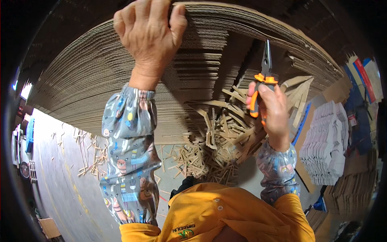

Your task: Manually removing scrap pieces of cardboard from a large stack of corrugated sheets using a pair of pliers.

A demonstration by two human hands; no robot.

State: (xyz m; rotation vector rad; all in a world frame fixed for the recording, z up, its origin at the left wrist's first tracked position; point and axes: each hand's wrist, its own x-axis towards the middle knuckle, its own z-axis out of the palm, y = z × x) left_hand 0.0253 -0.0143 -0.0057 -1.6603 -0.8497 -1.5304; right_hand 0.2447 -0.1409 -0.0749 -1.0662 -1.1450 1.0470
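Observation:
A tall stack of brown corrugated cardboard sheets (pixel 96 76) fills the space in front of me. My left hand (pixel 150 34) rests on its top edge, the fingers bent over the far side and the thumb apart from them. In my right hand (pixel 274 107) is a pair of long-nose pliers (pixel 266 66) with orange and black handles. The jaws point up and away from me, close together, near the dark gap in the stack's right part. Torn cardboard strips (pixel 227 121) hang and pile up just left of the pliers.
Cardboard scraps (pixel 197 159) lie heaped on the floor below the stack, with more strips (pixel 90 155) scattered to the left. At the right stands a pile of white cut sheets (pixel 325 141) on a pallet, with further brown cardboard (pixel 348 193) nearer me.

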